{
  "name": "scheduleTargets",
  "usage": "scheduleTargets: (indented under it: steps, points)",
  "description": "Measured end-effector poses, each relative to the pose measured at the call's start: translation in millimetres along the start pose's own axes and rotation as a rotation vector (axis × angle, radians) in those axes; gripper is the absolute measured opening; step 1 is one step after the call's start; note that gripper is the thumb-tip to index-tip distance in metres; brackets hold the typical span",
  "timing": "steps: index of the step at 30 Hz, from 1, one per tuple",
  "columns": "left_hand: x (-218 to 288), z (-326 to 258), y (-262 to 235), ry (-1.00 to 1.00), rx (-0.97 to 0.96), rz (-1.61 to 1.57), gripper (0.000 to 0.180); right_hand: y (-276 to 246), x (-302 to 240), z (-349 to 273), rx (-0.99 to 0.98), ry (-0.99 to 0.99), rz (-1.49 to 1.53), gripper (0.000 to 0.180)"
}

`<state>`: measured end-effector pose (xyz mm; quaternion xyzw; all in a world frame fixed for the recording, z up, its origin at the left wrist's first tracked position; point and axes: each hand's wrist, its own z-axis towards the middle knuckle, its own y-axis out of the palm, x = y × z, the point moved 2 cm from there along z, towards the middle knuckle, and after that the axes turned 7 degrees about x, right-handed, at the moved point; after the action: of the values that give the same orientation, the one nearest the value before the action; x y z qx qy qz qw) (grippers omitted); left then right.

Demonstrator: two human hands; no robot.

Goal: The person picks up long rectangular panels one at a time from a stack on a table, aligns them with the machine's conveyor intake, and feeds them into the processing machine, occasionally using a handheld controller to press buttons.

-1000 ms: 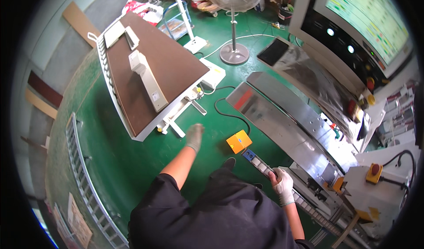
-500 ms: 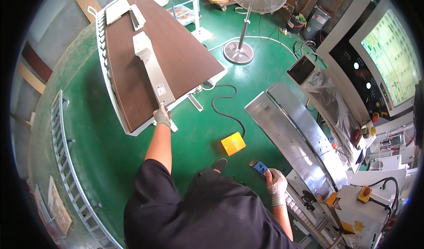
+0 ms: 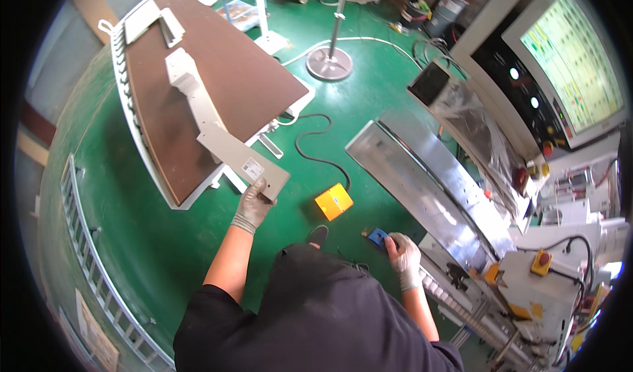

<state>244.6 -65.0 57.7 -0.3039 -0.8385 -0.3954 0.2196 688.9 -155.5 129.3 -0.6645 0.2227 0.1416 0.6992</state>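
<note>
My left hand (image 3: 254, 205), in a grey glove, grips the near end of a long pale-grey bent metal part (image 3: 210, 121). The part lies along a brown-topped work table (image 3: 224, 75) and its near end sticks out past the table's edge. My right hand (image 3: 403, 256), also gloved, is closed on a small blue tool (image 3: 378, 235) held low by my side, close to a long shiny metal machine bed (image 3: 422, 181).
A yellow foot pedal (image 3: 333, 201) with a black cable lies on the green floor (image 3: 132, 240). A standing fan base (image 3: 329, 63) is at the back. A control panel with a lit screen (image 3: 570, 55) stands at the right. Two more grey parts (image 3: 153, 21) rest on the table's far end.
My left hand reached to the table, took hold of the grey part's near end and drew it off the edge toward me. My right hand stayed by my side with the blue tool.
</note>
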Motion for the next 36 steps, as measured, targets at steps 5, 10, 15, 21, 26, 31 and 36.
scheduleTargets:
  steps: [5,10,15,21,26,31,36]
  points:
    - [-39.5,-21.6,93.9,0.032,-0.278,0.022,0.042,-16.4,-4.0,7.7,-0.088,0.336,0.476,0.036]
    - [-127.0,-63.5,155.8,0.163,-0.804,0.689,0.034,-27.9,-23.7,-5.2,-0.058,0.242,1.246,0.077]
    - [-165.5,-122.9,222.5,-0.112,-1.259,0.899,0.036,-64.5,-11.4,-58.4,0.000,0.321,0.812,0.045]
    - [-217.6,-113.9,296.4,-0.410,-1.145,0.810,0.046,-70.7,30.6,-185.3,0.291,0.709,0.813,0.043]
    - [-291.5,-114.8,327.9,-0.072,-1.414,1.137,0.053,-21.5,55.8,-245.5,0.615,0.926,1.023,0.041]
    - [-366.6,-112.1,325.0,-0.341,-1.286,1.195,0.044,-4.8,87.8,-240.6,0.704,1.071,0.971,0.042]
    - [-403.5,-117.9,330.1,0.044,-1.213,1.319,0.055,-34.7,117.8,-226.7,0.633,1.089,0.937,0.046]
